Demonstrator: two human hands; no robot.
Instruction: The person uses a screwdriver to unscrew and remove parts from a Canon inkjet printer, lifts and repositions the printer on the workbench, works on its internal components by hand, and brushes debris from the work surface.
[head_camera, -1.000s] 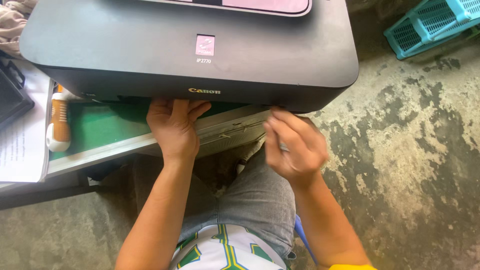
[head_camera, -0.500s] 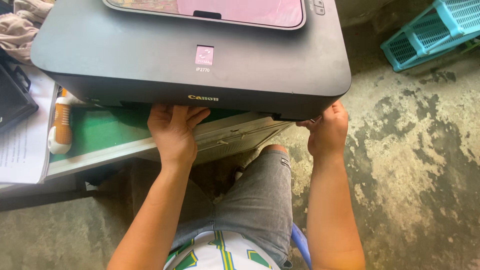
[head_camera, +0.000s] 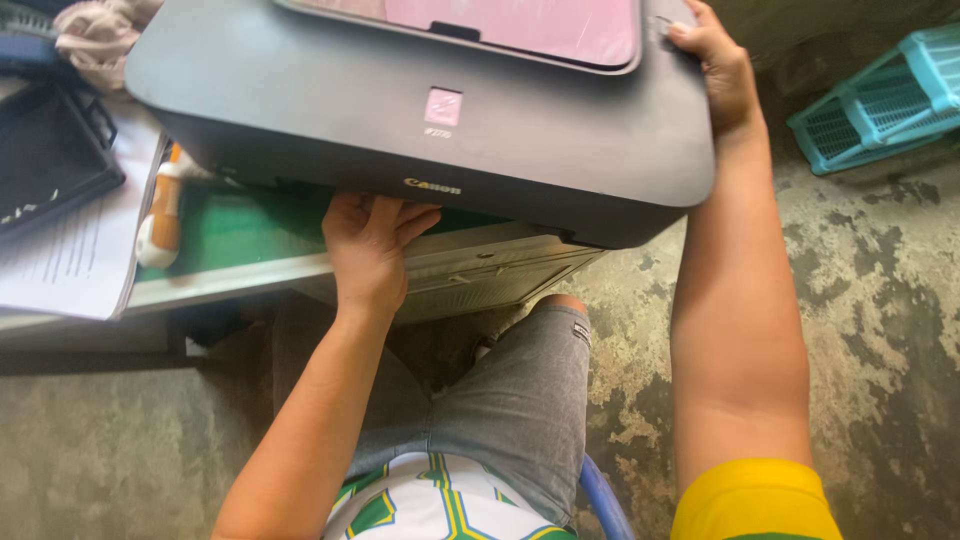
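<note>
Fingers (head_camera: 385, 215) of the left hand (head_camera: 368, 250) curl under the front edge of a dark grey printer (head_camera: 420, 130) overhanging the green counter (head_camera: 240, 235); the right hand (head_camera: 715, 70) clasps its far right corner. The printer is gripped, not lifted clear.

The printer (head_camera: 420, 110) under my fingers is dark grey, nearly black, with a pale pink panel (head_camera: 500, 25) at twelve o'clock and a small pink square (head_camera: 443, 106) on its top. The table (head_camera: 240, 235) shows green with a whitish edge. At nine o'clock — white paper (head_camera: 70, 260) with grey lines, and a white-and-orange bottle (head_camera: 160, 215). At two o'clock sits a turquoise basket (head_camera: 880, 95). My shorts (head_camera: 520, 400) are grey; my shirt (head_camera: 430, 500) is white with green and yellow stripes — its sleeve (head_camera: 755, 500) yellow. The floor (head_camera: 880, 300) is mottled grey.
</note>
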